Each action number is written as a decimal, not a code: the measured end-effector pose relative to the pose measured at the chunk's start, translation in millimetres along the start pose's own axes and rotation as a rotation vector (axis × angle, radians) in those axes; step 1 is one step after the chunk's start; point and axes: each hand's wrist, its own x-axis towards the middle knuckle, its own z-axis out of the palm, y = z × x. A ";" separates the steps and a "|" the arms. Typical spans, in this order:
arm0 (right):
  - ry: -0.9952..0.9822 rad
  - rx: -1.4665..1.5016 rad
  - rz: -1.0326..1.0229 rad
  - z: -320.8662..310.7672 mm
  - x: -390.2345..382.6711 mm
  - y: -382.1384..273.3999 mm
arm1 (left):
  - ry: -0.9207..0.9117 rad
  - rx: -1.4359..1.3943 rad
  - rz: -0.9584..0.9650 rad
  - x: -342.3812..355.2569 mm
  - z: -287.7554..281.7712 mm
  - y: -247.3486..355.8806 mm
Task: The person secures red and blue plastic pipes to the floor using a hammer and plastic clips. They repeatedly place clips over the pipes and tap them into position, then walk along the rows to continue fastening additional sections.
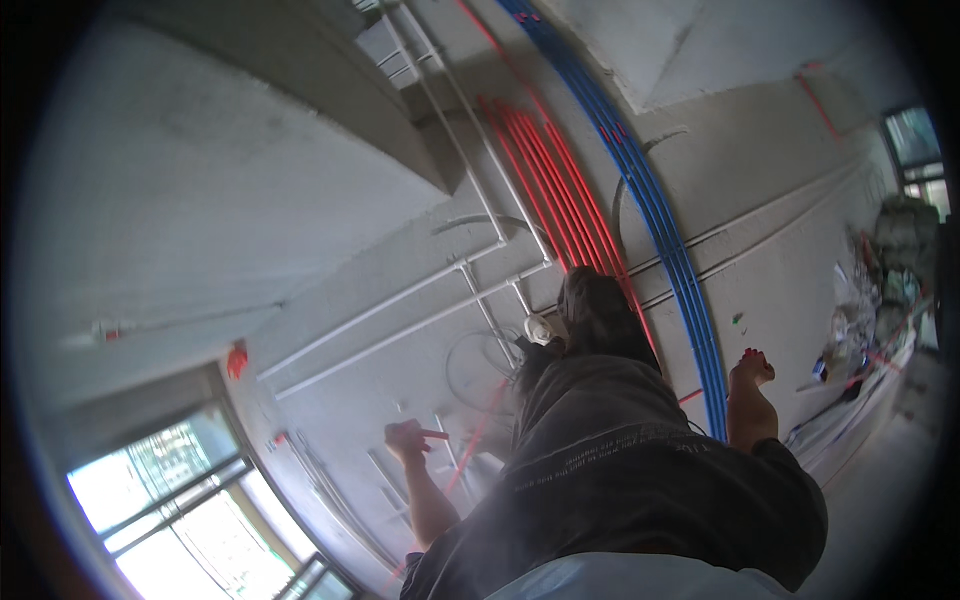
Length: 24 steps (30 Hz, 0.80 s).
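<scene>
My left hand (407, 440) is closed on a short red tube (436, 434), held out to the left of my body. My right hand (750, 380) is curled round small red pieces (752, 354), too small to make out exactly, at my right side beside the bundle of blue conduits (680, 282). Below me, my dark-trousered legs (600, 310) and a light shoe (538, 330) are over the floor, where several red conduits (562, 200) and white pipes (400, 325) run.
A loop of thin wire (455, 372) lies by my feet. A pile of sacks and scraps (885, 290) lines the right side. A bright window (190, 500) is at the lower left, another (915, 150) at the upper right. Bare concrete walls (180, 170) rise on the left.
</scene>
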 end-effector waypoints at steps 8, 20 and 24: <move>-0.046 -0.486 -0.178 -28.9 -102.0 140.6 | -0.369 0.188 0.238 142.9 69.1 148.5; -0.265 -0.951 0.146 52.0 -246.2 279.8 | -0.571 0.814 0.570 237.8 174.6 337.3; -0.216 -0.921 0.136 54.8 -281.7 288.9 | -0.687 0.896 0.564 249.1 244.8 417.7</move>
